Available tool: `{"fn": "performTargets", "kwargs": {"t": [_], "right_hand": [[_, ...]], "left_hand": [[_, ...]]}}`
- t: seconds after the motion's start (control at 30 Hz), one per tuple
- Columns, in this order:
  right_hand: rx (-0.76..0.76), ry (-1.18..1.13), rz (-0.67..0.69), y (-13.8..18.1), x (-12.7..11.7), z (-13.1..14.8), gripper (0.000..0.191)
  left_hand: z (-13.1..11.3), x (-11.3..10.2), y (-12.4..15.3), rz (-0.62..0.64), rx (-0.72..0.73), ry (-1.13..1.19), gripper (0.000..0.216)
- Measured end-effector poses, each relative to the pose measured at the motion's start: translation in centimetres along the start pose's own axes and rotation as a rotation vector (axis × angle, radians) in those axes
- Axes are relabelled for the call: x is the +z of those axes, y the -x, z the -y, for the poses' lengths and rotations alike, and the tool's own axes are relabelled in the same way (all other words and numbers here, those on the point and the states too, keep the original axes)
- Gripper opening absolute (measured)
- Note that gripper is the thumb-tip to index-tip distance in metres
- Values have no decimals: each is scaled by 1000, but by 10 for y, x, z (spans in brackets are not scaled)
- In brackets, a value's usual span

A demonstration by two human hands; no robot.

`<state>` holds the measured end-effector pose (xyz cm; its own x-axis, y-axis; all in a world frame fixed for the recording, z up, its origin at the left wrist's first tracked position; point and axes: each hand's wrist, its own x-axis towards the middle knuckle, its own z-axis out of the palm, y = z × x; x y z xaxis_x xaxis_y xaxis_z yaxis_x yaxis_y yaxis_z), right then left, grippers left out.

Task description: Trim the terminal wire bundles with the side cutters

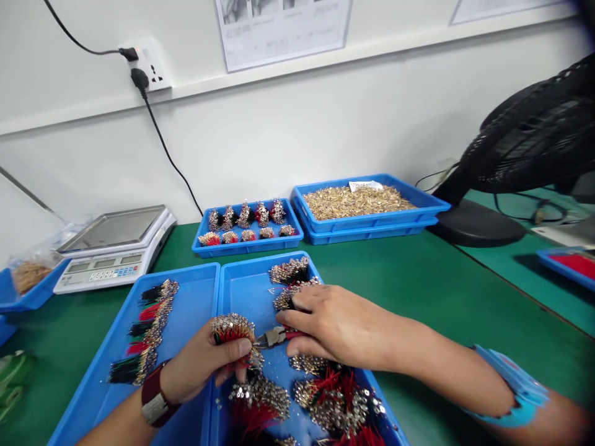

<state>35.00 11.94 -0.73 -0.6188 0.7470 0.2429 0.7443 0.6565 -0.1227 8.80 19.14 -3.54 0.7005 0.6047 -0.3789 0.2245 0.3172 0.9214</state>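
Note:
My left hand (pixel 202 356) is closed around a bundle of thin red and black wires (pixel 233 328) with shiny metal ends, held above the right blue tray (pixel 242 286). Red-handled cutting pliers (pixel 273 337) are in my right hand (pixel 332 322), their jaws pointing left and touching or nearly touching the bundle's edge. My right fingers hide most of the handles. Beneath and around both hands, several more wire bundles (pixel 330 402) lie in the right tray. The left blue tray (pixel 193 300) holds a slanting row of green, red and black wire bundles (pixel 152 328).
Behind stand a digital scale (pixel 105 261), a small blue tray (pixel 248 249) of upright bundles, and stacked trays (pixel 372 228) of gold-coloured metal pieces. A black fan (pixel 483 226) is at right; a green object (pixel 15 381) lies at far left.

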Motion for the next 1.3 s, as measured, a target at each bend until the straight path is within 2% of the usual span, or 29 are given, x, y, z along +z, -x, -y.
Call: {"fn": "performTargets", "kwargs": {"t": [0.23,0.43,0.67,0.8,0.97,1.17,1.3], "right_hand": [[12,43,-3,3,-3,2,47],[10,-48,-32,4,-9,0,50],[36,68,-50,5,-8,-2,51],[22,69,-7,5,-6,-1,50],[32,37,38,4,-5,1,50],[33,27,50,2,-2,0,50],[24,25,39,3,-4,0,49]], "left_hand": [[0,2,0,-33,-2,18,50],[1,2,-2,-15,13,-60,49],[-1,3,1,40,-81,-110,51],[-4,1,3,91,-141,-95,50],[-6,-4,4,91,-190,-41,47],[-6,-4,4,108,-195,-18,49],[-4,2,2,19,-110,-60,52]]}}
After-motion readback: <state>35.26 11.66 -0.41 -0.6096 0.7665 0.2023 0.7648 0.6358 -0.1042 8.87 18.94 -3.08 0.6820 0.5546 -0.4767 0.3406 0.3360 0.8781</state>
